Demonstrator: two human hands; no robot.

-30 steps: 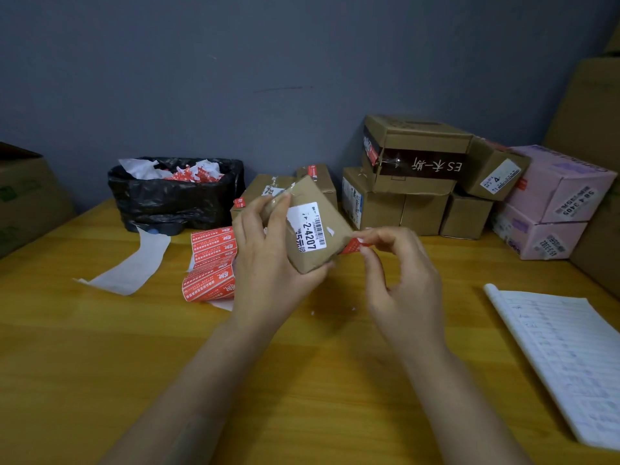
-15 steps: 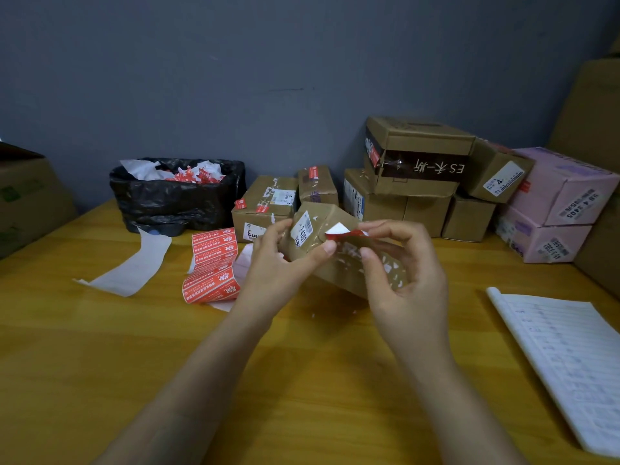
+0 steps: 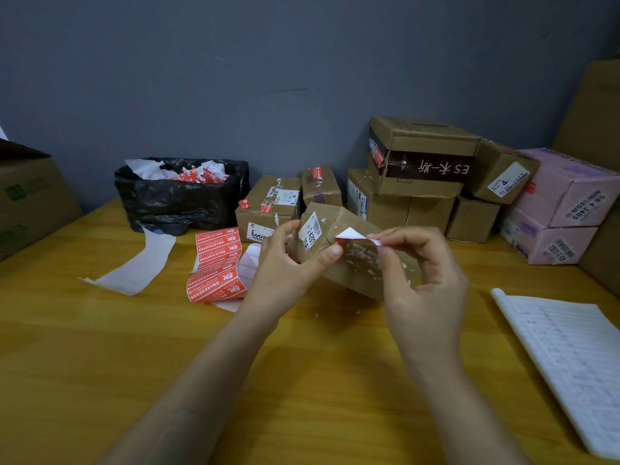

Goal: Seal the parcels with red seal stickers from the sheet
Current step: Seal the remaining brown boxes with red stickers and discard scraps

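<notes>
Right now I am holding a brown parcel (image 3: 339, 250) tilted above the table (image 3: 302, 380), with my left hand (image 3: 285, 263) curled around its left end, thumb pressing on the near edge. My right hand (image 3: 419, 273) is pinching a red seal sticker (image 3: 352, 238) between thumb and forefinger at the parcel's top edge — its white backing side is showing, and one corner seems to be touching the cardboard while the rest is lifting free.

What I am worrying about: the sticker could fold onto itself or grab the box crooked, since only a corner appears to be down and the parcel is hanging at an angle. The face under it is looking scuffed with white torn patches, so adhesion there may be poor. If my left grip is slipping, the box would twist as I am pressing.

The sheet of red stickers (image 3: 218, 263) is lying on the table just left of my left hand, with a loose white backing strip (image 3: 141, 263) further left. A black bin bag (image 3: 181, 196) with peeled scraps is sitting behind it. Other brown parcels (image 3: 268, 206) are standing close behind my hands, more boxes are stacked to the right, and a notebook (image 3: 570, 360) is lying at the right — nothing is blocking the press itself.
</notes>
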